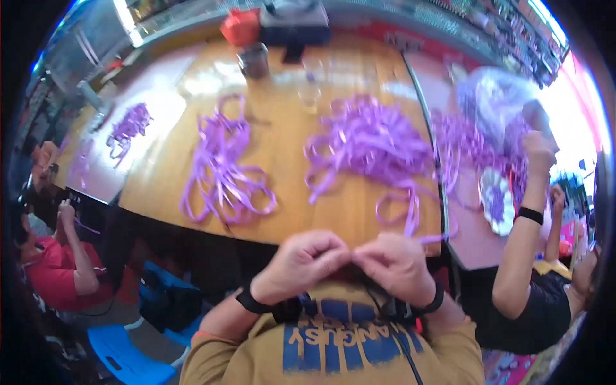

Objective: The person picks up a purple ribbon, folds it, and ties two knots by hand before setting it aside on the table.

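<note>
My left hand (305,264) and my right hand (399,267) meet in front of my chest, just off the near edge of the wooden table. Both are closed in a pinch, fingertips nearly touching. Whatever they pinch is too small or hidden to make out. Ahead of my right hand lies a big tangled pile of purple ribbon straps (372,144), with a loose strap (410,208) trailing toward the table edge. A smaller purple bundle (224,170) rests ahead and to the left of my left hand.
A metal cup (254,61), an orange bag (240,27) and a dark box (295,24) stand at the table's back. At right, a person's arm (529,212) reaches by a plastic bag (494,96) and a white dish (495,200). Another person (67,263) sits left, near a blue chair (128,353).
</note>
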`<state>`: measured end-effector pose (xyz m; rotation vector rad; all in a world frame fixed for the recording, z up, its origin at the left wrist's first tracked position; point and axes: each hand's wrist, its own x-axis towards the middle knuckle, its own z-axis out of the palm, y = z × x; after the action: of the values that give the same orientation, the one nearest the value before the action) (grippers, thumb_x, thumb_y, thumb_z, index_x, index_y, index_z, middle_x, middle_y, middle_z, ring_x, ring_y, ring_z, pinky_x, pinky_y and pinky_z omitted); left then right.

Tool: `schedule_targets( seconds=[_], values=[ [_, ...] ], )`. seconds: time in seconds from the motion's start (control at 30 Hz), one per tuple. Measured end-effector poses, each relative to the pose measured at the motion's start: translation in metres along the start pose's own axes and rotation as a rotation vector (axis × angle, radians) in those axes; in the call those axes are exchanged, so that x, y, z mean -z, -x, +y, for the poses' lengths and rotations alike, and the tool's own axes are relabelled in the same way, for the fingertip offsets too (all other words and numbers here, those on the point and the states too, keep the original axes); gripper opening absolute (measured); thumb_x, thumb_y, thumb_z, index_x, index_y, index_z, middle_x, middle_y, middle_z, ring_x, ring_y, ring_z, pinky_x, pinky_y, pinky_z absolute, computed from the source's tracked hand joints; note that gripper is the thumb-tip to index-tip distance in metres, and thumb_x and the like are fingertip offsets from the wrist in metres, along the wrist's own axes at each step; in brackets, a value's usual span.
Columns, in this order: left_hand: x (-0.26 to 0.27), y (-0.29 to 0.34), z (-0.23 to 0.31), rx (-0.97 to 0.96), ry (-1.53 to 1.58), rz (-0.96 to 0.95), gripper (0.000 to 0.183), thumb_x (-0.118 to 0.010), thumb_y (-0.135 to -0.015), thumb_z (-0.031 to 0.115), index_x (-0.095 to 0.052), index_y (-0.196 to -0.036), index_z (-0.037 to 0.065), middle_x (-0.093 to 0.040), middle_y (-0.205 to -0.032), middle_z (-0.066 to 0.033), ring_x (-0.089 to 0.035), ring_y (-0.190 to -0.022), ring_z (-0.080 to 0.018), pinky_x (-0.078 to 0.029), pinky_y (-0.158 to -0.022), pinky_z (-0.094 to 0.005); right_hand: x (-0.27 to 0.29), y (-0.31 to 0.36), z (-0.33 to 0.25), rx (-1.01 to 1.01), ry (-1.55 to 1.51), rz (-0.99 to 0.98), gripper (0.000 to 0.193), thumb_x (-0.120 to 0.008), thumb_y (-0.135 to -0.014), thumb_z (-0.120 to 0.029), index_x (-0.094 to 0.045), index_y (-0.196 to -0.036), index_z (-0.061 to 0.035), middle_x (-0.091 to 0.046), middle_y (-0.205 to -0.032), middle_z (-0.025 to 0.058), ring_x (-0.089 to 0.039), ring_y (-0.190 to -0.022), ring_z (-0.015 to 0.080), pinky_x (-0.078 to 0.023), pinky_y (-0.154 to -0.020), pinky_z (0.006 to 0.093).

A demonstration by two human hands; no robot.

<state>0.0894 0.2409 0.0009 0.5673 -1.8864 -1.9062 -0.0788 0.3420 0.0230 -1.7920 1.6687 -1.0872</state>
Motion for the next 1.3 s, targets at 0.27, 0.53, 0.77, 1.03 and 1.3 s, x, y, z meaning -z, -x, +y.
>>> schedule_targets(
  seconds=[0.27,0.53,0.77,1.03,1.3],
  values=[
    [0.011,-0.002,-0.002,-0.216,-0.089,0.356,0.006,-0.060,-0.080,0.004,-0.059,-0.083,-0.001,-0.052,-0.072,-0.0021,-0.043,-0.061,-0.0064,-0.034,-0.054,-0.0188,0.001,-0.011,0.007,-0.122,-0.269,0.169,0.009,-0.065,-0.072,0.006,-0.063,-0.080,0.0028,-0.061,-0.070,0.0071,-0.056,-0.061,0.0105,-0.043,-0.055,0.0210],
    [-0.004,-0.007,0.001,-0.406,-0.409,0.177,0.026,-0.070,-0.071,0.008,-0.062,-0.095,0.003,-0.054,-0.087,-0.0068,-0.050,-0.068,-0.0122,-0.041,-0.059,-0.0240,-0.007,-0.001,0.008,-0.102,-0.248,0.147,0.008,-0.067,-0.071,0.003,-0.063,-0.078,0.0004,-0.056,-0.063,0.0035,-0.053,-0.054,0.0085,-0.040,-0.048,0.0216],
    [-0.005,-0.014,-0.002,-0.198,-0.288,0.126,0.030,-0.067,-0.070,0.005,-0.059,-0.098,-0.001,-0.054,-0.089,-0.0091,-0.052,-0.070,-0.0142,-0.042,-0.069,-0.0255,-0.007,0.000,0.019,-0.051,-0.245,0.143,0.005,-0.063,-0.073,-0.008,-0.062,-0.076,-0.0042,-0.060,-0.069,0.0094,-0.059,-0.062,0.0235,-0.045,-0.055,0.0306],
    [-0.010,-0.019,0.001,-0.259,-0.611,0.120,0.009,-0.064,-0.071,-0.001,-0.061,-0.079,-0.001,-0.054,-0.069,-0.0094,-0.050,-0.066,-0.0220,-0.040,-0.061,-0.0283,-0.001,0.003,0.027,-0.031,-0.267,0.117,0.007,-0.062,-0.075,-0.009,-0.060,-0.079,-0.0024,-0.060,-0.074,0.0104,-0.059,-0.069,0.0262,-0.045,-0.058,0.0318],
    [-0.017,-0.014,0.008,-0.228,-0.679,0.061,0.011,-0.057,-0.080,0.004,-0.055,-0.069,0.001,-0.050,-0.064,-0.0005,-0.044,-0.057,-0.0097,-0.035,-0.052,-0.0209,0.000,0.013,0.032,-0.033,-0.338,0.014,0.011,-0.058,-0.080,-0.012,-0.057,-0.081,-0.0013,-0.056,-0.074,0.0107,-0.056,-0.070,0.0273,-0.043,-0.061,0.0336]
  ],
)
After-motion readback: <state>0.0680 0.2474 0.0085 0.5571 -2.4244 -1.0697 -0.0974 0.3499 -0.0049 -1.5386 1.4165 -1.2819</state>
